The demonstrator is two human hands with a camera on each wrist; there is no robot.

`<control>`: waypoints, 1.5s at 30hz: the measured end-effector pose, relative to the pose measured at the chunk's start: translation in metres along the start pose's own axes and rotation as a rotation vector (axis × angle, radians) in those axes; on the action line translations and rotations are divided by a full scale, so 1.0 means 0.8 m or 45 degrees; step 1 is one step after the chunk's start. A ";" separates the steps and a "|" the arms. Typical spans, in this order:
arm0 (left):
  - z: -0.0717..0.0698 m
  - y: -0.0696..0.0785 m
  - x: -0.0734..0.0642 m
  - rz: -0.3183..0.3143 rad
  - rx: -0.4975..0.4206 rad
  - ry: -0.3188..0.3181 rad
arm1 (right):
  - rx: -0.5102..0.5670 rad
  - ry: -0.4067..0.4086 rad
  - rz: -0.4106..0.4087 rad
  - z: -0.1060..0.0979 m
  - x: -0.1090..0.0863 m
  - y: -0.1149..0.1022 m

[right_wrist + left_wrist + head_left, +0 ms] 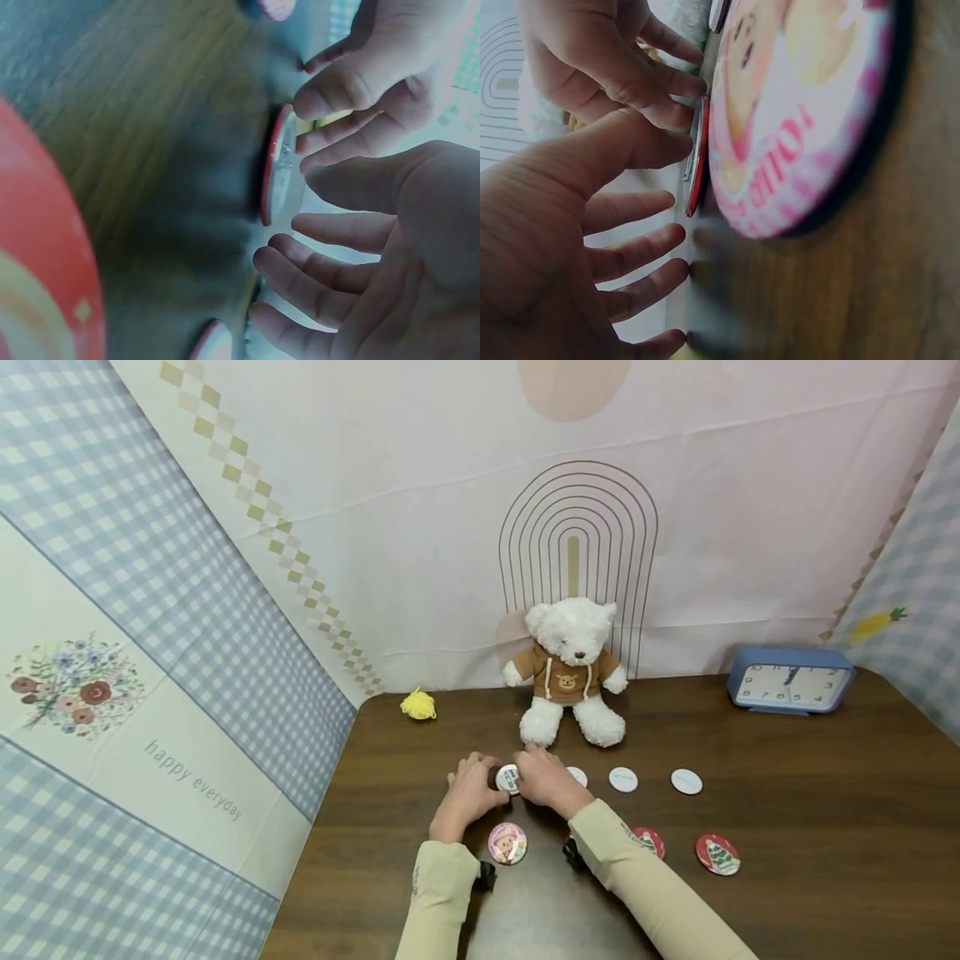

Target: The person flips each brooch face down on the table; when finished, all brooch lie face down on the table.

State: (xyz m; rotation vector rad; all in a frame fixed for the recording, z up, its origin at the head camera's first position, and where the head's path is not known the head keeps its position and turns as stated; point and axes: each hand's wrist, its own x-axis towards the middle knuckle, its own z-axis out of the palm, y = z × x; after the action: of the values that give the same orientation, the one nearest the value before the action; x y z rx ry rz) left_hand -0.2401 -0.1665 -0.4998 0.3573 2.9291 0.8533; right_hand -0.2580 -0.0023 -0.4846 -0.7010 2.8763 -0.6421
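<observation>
A round pin badge (507, 779) lies with its white printed back up, in front of the teddy bear. Its red rim and metal pin show in the right wrist view of the badge (280, 169). My left hand (471, 792) grips its left side by the edge, thumb at the near side, other fingers spread. From the right, my right hand (547, 779) holds the badge's other side with thumb and fingers, covering part of it. A pink picture badge (507, 843) lies face up just nearer. In the left wrist view that pink badge (795, 112) looms large.
White-backed badges (622, 779) continue the row rightward, one partly behind my right hand. Red tree badges (717, 854) lie nearer, one partly covered by my sleeve. Behind stand a white teddy bear (573, 672), yellow yarn (418, 705) and a blue clock (791, 680).
</observation>
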 end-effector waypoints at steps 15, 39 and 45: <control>-0.027 -0.004 -0.018 0.086 -0.128 0.058 | 0.099 0.147 -0.103 -0.020 -0.018 -0.012; -0.039 0.003 -0.069 0.076 -0.014 0.052 | 0.153 0.089 -0.138 0.001 -0.055 -0.031; -0.032 0.003 -0.081 0.074 -0.030 0.046 | 0.109 0.111 -0.206 0.008 -0.065 -0.032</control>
State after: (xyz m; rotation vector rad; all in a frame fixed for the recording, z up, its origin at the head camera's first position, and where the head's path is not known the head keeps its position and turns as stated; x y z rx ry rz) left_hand -0.1803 -0.1933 -0.4763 0.4319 2.9519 0.9107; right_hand -0.1998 -0.0017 -0.4791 -0.9222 2.8698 -0.8312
